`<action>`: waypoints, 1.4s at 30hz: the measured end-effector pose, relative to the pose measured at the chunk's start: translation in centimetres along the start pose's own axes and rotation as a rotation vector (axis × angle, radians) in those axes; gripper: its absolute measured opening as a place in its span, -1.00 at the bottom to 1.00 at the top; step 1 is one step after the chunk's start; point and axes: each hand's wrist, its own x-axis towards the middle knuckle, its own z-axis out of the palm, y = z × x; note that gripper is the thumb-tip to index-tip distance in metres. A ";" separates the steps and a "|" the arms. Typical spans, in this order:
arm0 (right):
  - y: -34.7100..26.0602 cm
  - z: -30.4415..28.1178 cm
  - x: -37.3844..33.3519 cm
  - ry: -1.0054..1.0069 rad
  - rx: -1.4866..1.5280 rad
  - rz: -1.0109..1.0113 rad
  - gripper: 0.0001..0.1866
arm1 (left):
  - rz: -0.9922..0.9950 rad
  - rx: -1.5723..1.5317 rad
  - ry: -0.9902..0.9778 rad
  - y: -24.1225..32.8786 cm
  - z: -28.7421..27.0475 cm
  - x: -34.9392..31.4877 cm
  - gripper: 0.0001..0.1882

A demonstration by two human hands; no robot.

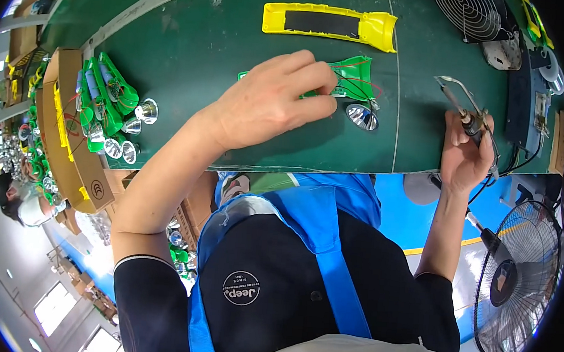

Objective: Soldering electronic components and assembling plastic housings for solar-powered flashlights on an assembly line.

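Observation:
A green flashlight housing half (pixel 356 73) lies on the green bench with thin red and dark wires in it. A shiny reflector cup (pixel 362 116) sits at its near end, next to the wires. Over the housing's left part is my left hand (pixel 284 92), thumb and fingers curled together; it hides much of the housing and whatever the fingertips pinch. To the right, my right hand (pixel 465 149) grips a soldering iron (pixel 470 124) fitted with a curved metal tube. The iron's tip points up and left, apart from the housing.
A yellow housing half (pixel 330 25) with a dark strip lies farther back. Several green housings with reflectors (pixel 113 105) are grouped at left, beside a cardboard box (pixel 73 129). A small fan (pixel 470 14) and a dark machine (pixel 529 108) stand right; a floor fan (pixel 516 284) is below.

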 end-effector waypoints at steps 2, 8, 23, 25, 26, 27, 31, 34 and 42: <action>-0.1 0.8 0.0 0.032 -0.167 0.057 -0.75 | -0.075 -0.093 0.149 0.1 0.5 0.2 -0.83; 0.6 3.9 0.1 -0.015 -0.477 0.091 -0.74 | -0.584 -0.340 0.369 1.5 1.5 0.3 -0.84; 1.2 6.6 0.6 -0.089 -0.695 0.190 -0.70 | -0.587 -0.011 0.109 2.5 0.0 1.5 -0.88; 1.3 6.5 0.6 -0.092 -0.704 0.183 -0.70 | -0.589 -0.002 0.083 2.4 -0.2 1.8 -0.88; 1.3 6.5 0.6 -0.094 -0.712 0.176 -0.70 | -0.590 0.008 0.055 2.4 -0.2 1.9 -0.89; 1.3 6.5 0.6 -0.093 -0.711 0.177 -0.70 | -0.590 0.008 0.054 2.4 -0.2 2.0 -0.89; 1.2 6.6 0.6 -0.106 -0.717 0.209 -0.70 | -0.580 0.037 0.030 2.4 -0.3 2.2 -0.90; 1.0 6.5 0.7 -0.130 -0.747 0.218 -0.69 | -0.582 0.029 0.016 2.4 -0.5 2.5 -0.90; 1.0 5.8 0.6 -0.185 -0.814 0.177 -0.66 | -0.589 0.052 0.021 2.5 -0.3 2.5 -0.90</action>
